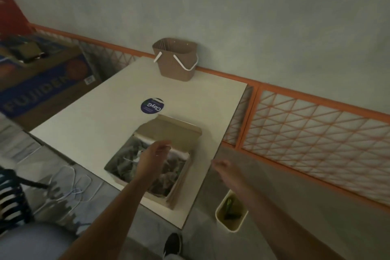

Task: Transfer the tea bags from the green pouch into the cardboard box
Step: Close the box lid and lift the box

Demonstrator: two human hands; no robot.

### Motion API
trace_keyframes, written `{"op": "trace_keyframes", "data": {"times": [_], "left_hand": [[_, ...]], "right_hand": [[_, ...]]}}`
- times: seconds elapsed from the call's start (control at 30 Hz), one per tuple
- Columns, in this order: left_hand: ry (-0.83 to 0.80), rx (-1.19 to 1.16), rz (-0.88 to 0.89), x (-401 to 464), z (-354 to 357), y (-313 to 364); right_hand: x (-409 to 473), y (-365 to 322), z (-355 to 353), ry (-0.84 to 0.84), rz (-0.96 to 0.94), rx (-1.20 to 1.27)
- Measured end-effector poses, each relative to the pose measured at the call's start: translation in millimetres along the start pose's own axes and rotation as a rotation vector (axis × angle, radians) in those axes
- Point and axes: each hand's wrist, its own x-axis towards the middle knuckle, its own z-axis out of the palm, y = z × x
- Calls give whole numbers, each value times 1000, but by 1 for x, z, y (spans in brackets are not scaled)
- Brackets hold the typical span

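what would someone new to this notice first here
The open cardboard box full of dark tea bags near the front of the white table, with the left hand hovering over it. The right hand hangs open past the table's right edge, above a small white bin on the floor. A brown basket with a white handle stands at the table's far edge by the wall.

White table (105, 120) carrying three things.
I'm seeing the cardboard box (179, 183) sitting near me, a round purple sticker (152, 106) lying behind it, a brown basket (175, 59) standing farthest back.
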Motion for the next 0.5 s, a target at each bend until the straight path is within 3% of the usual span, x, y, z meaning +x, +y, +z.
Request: {"op": "trace_keyframes", "data": {"times": [0.17,0.3,0.5], "left_hand": [[33,-24,-21,56,-41,-30],[78,74,-34,100,-63,-55],[-65,28,-188,134,-61,-75]], "right_hand": [[35,-27,47,35,74,99],[61,-39,77,174,118,174],[83,-35,102,206,150,145]]}}
